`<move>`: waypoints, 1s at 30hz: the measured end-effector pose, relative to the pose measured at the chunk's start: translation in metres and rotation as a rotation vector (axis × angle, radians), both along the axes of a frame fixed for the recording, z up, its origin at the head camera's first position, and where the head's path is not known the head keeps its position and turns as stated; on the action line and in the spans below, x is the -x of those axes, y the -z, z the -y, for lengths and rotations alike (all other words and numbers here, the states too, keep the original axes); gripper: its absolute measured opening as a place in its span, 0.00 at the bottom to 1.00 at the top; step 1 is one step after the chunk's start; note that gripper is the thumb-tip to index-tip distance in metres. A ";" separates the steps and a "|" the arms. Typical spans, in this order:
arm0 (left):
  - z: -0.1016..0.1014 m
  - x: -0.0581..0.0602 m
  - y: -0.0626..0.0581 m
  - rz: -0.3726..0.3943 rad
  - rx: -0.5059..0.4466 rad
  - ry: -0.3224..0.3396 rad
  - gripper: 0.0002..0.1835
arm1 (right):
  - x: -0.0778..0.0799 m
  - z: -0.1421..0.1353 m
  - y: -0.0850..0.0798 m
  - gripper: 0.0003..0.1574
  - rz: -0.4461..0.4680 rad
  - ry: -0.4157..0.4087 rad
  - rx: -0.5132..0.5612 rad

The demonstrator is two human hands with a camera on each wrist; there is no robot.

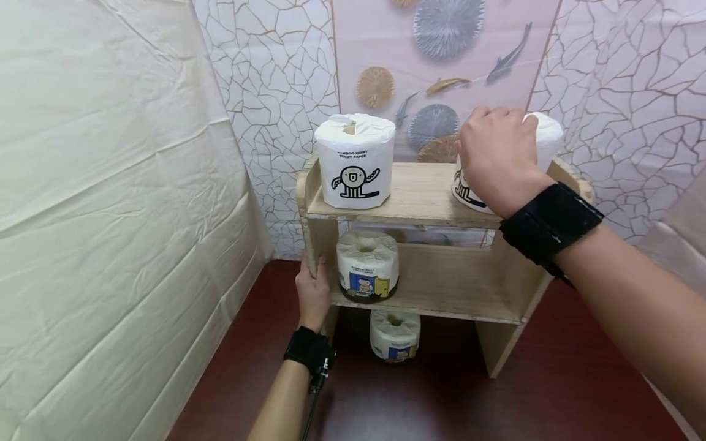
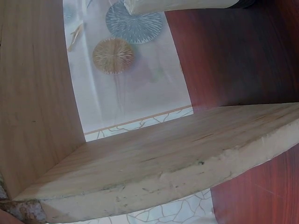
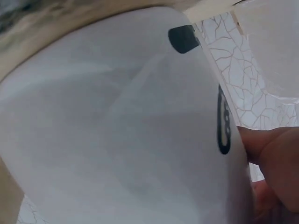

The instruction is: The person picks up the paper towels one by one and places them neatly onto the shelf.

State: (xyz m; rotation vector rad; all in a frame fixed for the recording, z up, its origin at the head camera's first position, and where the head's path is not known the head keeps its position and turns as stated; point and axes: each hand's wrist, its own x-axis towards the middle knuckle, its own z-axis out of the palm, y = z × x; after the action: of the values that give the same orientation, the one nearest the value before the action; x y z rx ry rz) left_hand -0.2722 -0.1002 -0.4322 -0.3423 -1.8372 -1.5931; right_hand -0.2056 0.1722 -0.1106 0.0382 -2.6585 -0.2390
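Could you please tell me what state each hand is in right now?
Left hand: closed, gripping the wooden shelf's side panel.
Right hand: closed, holding the right-hand toilet roll on the top board.

To your left, a creased cream cloth [image 1: 110, 214] runs along the side of the table [image 1: 441, 404]. The table is dark reddish brown and shows streaked grain in your left wrist view. Ahead of you stands a white backdrop [image 1: 276, 92] with tan crack-like lines. A pale pink panel [image 1: 380, 37] occupies its middle. Note the prints on the panel: a large grey disc [image 1: 449, 27], a tan disc [image 1: 375, 87], an orange fish [image 1: 448, 85] and a grey fish [image 1: 503, 64]. At your right, locate a pale cloth [image 1: 681, 239].
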 end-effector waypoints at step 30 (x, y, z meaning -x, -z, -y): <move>0.001 0.002 0.000 -0.042 0.015 -0.017 0.24 | -0.021 -0.037 -0.008 0.33 -0.046 -0.182 0.208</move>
State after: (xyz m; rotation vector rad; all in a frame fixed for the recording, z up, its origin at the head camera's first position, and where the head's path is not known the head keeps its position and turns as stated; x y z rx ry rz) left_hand -0.2740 -0.1009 -0.4325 -0.3629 -1.8164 -1.5502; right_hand -0.1843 0.2090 -0.1022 0.2031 -2.5992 0.0950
